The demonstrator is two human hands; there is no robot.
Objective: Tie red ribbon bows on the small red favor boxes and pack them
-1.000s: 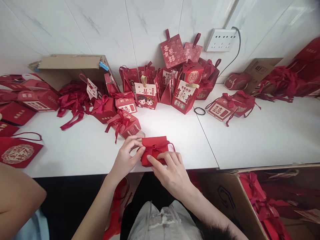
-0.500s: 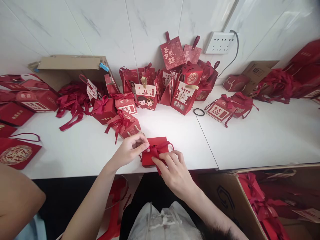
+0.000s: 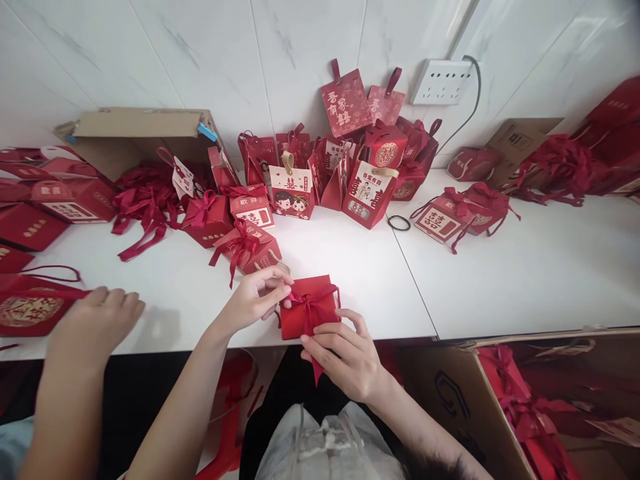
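The red gift box [image 3: 306, 312] sits at the table's [image 3: 350, 267] near edge. The left hand [image 3: 253, 303] pinches its ribbon [image 3: 311, 301] at the knot, and the right hand [image 3: 345, 353] grips the dangling tail. Uneven pulling could loosen the bow or drag the box off.

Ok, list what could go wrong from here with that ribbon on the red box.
1. The red box sits at the table edge; a tug by the right hand on the ribbon might drag it off.
2. The left hand pinches only a corner, so the box may twist and the bow come out crooked.
3. Another person's hand rests nearby on the left; a bump seems possible.
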